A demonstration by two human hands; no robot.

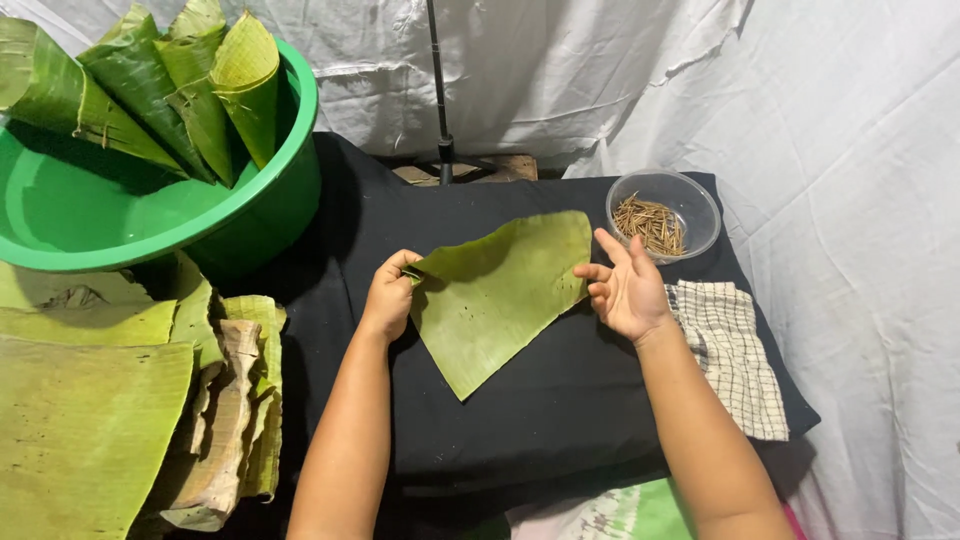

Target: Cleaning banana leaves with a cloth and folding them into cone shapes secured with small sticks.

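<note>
A green banana leaf piece (495, 295) lies on the black cloth (540, 420), its point aimed toward me. My left hand (388, 295) pinches the leaf's left corner, which is folded over slightly. My right hand (627, 288) touches the leaf's right edge with the fingers partly spread and the palm showing.
A green basin (150, 215) at the far left holds several leaf cones (190, 85). A stack of flat and torn leaves (90, 420) lies at the near left. A clear bowl of small sticks (662, 215) and a checked cloth (735, 355) sit to the right. A black stand pole (440, 90) rises behind.
</note>
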